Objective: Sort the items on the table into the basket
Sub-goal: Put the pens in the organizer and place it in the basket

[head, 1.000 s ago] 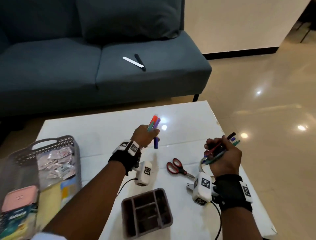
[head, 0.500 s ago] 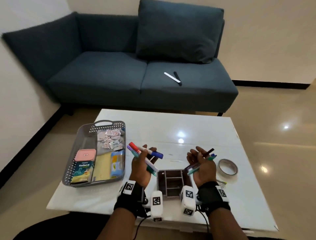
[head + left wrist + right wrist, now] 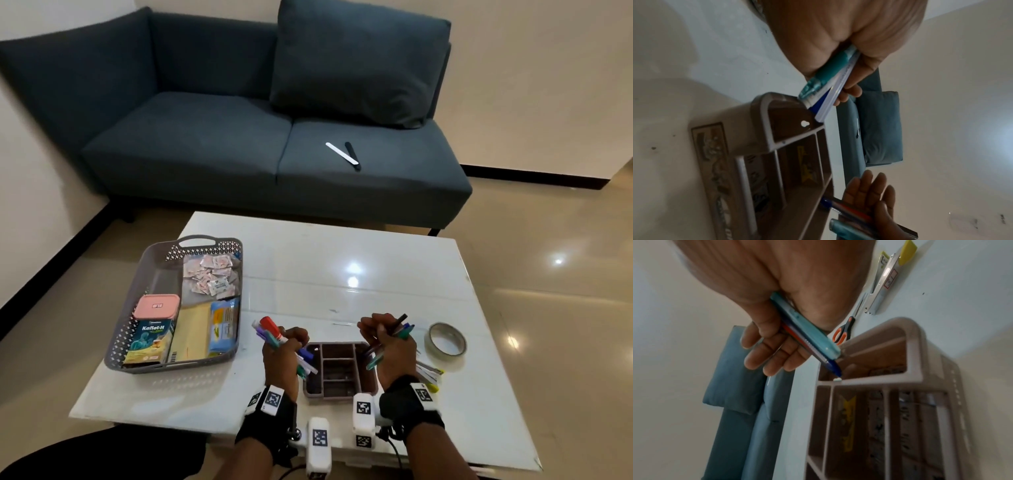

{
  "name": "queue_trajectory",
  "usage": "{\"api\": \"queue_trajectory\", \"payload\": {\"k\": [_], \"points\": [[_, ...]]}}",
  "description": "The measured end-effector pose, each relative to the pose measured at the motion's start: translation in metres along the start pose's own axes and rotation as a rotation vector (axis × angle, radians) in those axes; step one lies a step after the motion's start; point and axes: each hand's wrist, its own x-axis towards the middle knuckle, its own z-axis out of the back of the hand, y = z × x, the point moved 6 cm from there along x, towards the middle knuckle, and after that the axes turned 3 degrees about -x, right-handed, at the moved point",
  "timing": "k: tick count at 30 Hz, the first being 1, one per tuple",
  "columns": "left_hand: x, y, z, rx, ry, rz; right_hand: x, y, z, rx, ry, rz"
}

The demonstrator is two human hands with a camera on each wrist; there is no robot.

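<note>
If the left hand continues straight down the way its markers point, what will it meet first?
Probably the brown organizer: the markers held by the left hand already point into its near-left compartment, though depth is unclear.

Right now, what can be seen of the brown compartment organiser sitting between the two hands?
The brown plastic desk organiser lies on the white glossy table, at its near edge, right of the grey perforated basket. It is a box with rounded corners, split by thin walls into several open compartments, which look empty. The left hand lowers its bundle of markers onto the left corner; the wrist view shows their tips at the rim. The right hand holds its pens over the right side.
</note>
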Motion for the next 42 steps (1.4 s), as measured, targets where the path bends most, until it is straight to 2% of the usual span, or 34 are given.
{"api": "queue_trajectory", "payload": {"k": [4,8,10,13,17,23,29,32,37,40,42], "points": [[0.001,0.007,-0.006,0.055,0.043,-0.045,0.006,-0.012,0.007,0.066,-0.002,-0.032],[-0.005,0.011,-0.015,0.34,0.152,-0.211,0.008,-0.015,0.005,-0.014,0.014,0.01],[-0.011,0.012,-0.022,0.484,0.209,-0.271,0.006,-0.01,0.004,-0.177,0.019,0.085],[-0.013,0.017,-0.022,0.601,0.203,-0.303,0.001,-0.004,-0.001,-0.484,0.046,0.218],[-0.012,0.02,-0.022,0.638,0.236,-0.284,0.001,-0.009,0.003,-0.689,0.054,0.253],[-0.005,0.012,-0.023,0.52,0.321,-0.274,0.001,-0.011,0.001,-0.701,0.063,0.239],[0.007,0.004,-0.02,0.4,0.428,-0.163,0.002,-0.012,-0.003,-0.776,0.094,0.223],[0.004,0.013,-0.022,0.582,0.453,-0.198,0.002,-0.013,-0.003,-0.807,0.109,0.216],[-0.005,0.032,-0.012,0.779,0.4,-0.16,0.001,-0.013,0.001,-0.845,0.144,0.145],[-0.008,0.025,-0.006,0.903,0.462,-0.178,0.006,-0.004,0.017,-0.633,0.061,0.064],[-0.007,0.019,0.001,0.966,0.466,-0.13,0.009,0.007,0.026,-0.481,0.003,-0.009]]}}
